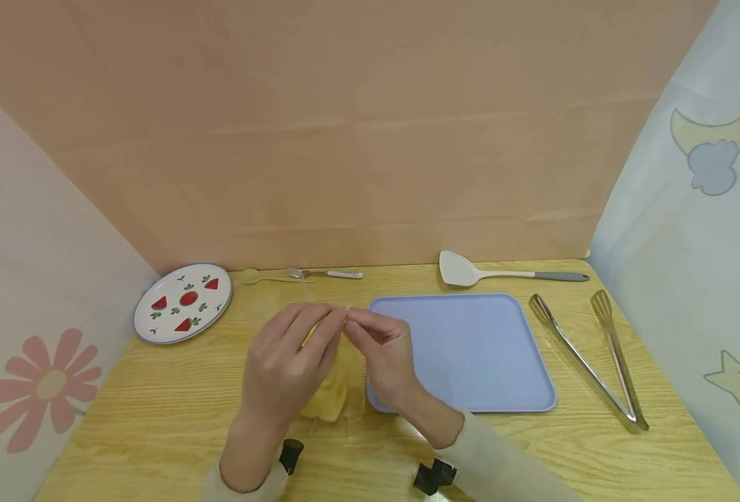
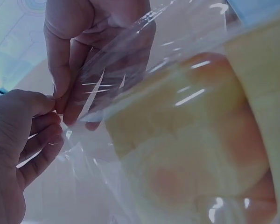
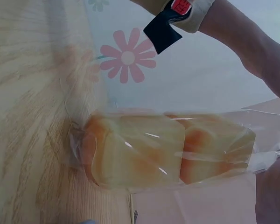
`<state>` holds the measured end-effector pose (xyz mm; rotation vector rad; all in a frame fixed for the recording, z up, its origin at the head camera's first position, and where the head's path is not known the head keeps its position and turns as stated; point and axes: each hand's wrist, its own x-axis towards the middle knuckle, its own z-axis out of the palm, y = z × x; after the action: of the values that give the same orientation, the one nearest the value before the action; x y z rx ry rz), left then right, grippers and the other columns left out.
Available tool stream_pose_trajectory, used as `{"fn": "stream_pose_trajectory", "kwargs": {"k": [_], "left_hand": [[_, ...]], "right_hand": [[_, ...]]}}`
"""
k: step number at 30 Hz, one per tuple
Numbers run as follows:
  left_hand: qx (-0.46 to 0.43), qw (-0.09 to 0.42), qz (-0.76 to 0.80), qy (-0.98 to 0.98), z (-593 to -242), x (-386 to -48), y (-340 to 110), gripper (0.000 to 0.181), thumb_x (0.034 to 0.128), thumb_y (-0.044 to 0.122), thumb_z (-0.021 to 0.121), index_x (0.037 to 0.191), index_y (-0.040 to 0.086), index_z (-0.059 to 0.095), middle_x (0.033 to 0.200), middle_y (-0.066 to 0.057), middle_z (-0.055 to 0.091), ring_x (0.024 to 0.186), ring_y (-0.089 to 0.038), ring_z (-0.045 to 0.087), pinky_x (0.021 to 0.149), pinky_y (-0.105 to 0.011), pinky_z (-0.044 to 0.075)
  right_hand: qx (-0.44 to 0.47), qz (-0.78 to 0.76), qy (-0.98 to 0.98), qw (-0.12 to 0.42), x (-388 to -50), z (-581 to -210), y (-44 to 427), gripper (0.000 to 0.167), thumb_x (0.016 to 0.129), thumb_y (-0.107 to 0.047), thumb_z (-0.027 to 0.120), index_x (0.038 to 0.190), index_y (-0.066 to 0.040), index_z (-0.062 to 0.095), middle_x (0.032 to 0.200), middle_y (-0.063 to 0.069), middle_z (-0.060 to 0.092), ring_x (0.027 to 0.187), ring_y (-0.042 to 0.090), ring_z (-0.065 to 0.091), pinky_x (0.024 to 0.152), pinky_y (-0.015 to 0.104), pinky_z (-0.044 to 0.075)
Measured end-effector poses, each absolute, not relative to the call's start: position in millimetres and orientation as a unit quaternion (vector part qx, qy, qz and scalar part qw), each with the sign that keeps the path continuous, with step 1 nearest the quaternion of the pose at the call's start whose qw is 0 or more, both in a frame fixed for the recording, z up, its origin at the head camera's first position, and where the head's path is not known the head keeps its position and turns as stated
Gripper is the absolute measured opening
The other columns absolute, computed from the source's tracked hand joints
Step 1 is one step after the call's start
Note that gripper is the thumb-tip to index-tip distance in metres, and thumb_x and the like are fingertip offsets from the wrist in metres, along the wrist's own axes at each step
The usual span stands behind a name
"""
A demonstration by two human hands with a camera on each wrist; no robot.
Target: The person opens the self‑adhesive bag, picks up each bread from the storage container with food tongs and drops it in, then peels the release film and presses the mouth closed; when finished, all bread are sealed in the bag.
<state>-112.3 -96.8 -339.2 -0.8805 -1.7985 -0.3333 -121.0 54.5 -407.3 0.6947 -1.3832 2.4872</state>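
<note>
A clear plastic bag [image 2: 95, 91] with thick pieces of bread [image 3: 140, 149] inside stands over the table, left of the blue tray [image 1: 464, 355]. My left hand [image 1: 285, 355] and right hand [image 1: 390, 355] meet at the bag's top, fingertips close together. Both pinch the plastic between thumb and fingers, as the left wrist view shows. In the head view my left hand covers much of the bread. The right wrist view has two bread pieces, one above the other, through the wrinkled film.
A white plate [image 1: 183, 303] with red fruit patterns lies at the back left. Near it are a pale yellow utensil [image 1: 252, 277] and a small fork [image 1: 329, 273]. Behind the tray lies a white turner [image 1: 460, 270]; metal tongs [image 1: 586, 362] spread apart at right.
</note>
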Motion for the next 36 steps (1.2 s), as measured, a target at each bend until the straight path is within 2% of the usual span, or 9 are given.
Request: {"fn": "stream_pose_trajectory", "kwargs": {"k": [6,10,13,19,23,26,31,33,36], "left_hand": [[-0.381,0.522,-0.134,-0.751,-337,-111,-100,0.024,0.1083,0.006,0.063,0.1,-0.003,0.084,0.093,-0.012,0.081,0.078,-0.029,0.075,0.068,-0.039,0.066],[-0.391,0.534,-0.142,-0.736,-337,-113,-101,0.022,0.1052,0.004,0.065,0.096,-0.004,0.083,0.091,-0.011,0.081,0.075,-0.027,0.073,0.066,-0.038,0.065],[-0.396,0.545,-0.149,-0.724,-337,-114,-101,0.022,0.1023,0.002,0.064,0.092,-0.004,0.082,0.089,-0.011,0.081,0.072,-0.026,0.073,0.064,-0.037,0.064],[-0.39,0.529,-0.195,-0.728,-339,-115,-103,0.024,0.1018,0.003,0.062,0.09,-0.004,0.081,0.087,-0.012,0.079,0.068,-0.026,0.072,0.06,-0.037,0.064],[-0.364,0.503,-0.261,-0.739,-344,-118,-104,0.024,0.1008,0.009,0.062,0.089,-0.002,0.08,0.085,-0.01,0.076,0.067,-0.024,0.071,0.059,-0.034,0.063],[-0.336,0.475,-0.337,-0.74,-348,-121,-104,0.022,0.099,0.012,0.064,0.087,-0.001,0.078,0.083,-0.01,0.075,0.066,-0.023,0.07,0.063,-0.027,0.062],[-0.292,0.414,-0.454,-0.733,-352,-125,-106,0.006,0.0885,0.0,0.068,0.089,-0.001,0.074,0.085,-0.011,0.075,0.072,-0.019,0.066,0.075,-0.018,0.056],[-0.276,0.38,-0.512,-0.719,-353,-125,-108,0.008,0.0865,-0.008,0.066,0.091,-0.004,0.072,0.087,-0.01,0.074,0.078,-0.016,0.066,0.079,-0.018,0.056],[-0.246,0.325,-0.605,-0.684,-351,-125,-113,0.006,0.0925,-0.013,0.063,0.095,-0.012,0.069,0.092,-0.003,0.073,0.085,-0.011,0.065,0.084,-0.019,0.056]], "right_hand": [[0.273,0.82,-0.486,0.131,-121,-408,56,0.028,0.108,-0.007,0.074,0.123,-0.027,0.086,0.123,-0.007,0.082,0.115,0.011,0.077,0.098,0.028,0.063],[0.308,0.802,-0.489,0.153,-123,-411,57,0.024,0.108,-0.001,0.07,0.125,-0.009,0.084,0.126,-0.004,0.081,0.116,0.013,0.077,0.095,0.029,0.065],[0.329,0.793,-0.486,0.161,-124,-412,56,0.022,0.108,0.002,0.069,0.126,0.0,0.082,0.128,-0.001,0.081,0.119,0.015,0.077,0.095,0.03,0.065],[0.342,0.784,-0.493,0.162,-124,-412,56,0.022,0.109,0.001,0.068,0.126,0.001,0.082,0.131,0.005,0.08,0.123,0.018,0.076,0.098,0.033,0.065],[0.34,0.786,-0.492,0.158,-123,-412,57,0.022,0.109,0.001,0.068,0.126,0.003,0.081,0.131,0.004,0.08,0.123,0.018,0.076,0.099,0.034,0.065],[0.332,0.787,-0.497,0.153,-122,-411,57,0.021,0.109,-0.001,0.068,0.125,0.009,0.079,0.13,0.001,0.08,0.123,0.019,0.076,0.1,0.034,0.064],[0.3,0.787,-0.521,0.143,-122,-409,57,0.025,0.111,-0.006,0.068,0.122,0.016,0.076,0.126,-0.002,0.081,0.122,0.02,0.077,0.103,0.034,0.063],[0.285,0.792,-0.522,0.137,-121,-408,57,0.026,0.111,-0.008,0.069,0.122,0.014,0.077,0.125,0.0,0.082,0.122,0.02,0.077,0.105,0.035,0.062],[0.256,0.809,-0.514,0.127,-121,-406,56,0.022,0.111,-0.011,0.07,0.121,0.003,0.082,0.123,0.003,0.083,0.119,0.018,0.078,0.106,0.037,0.062]]}}
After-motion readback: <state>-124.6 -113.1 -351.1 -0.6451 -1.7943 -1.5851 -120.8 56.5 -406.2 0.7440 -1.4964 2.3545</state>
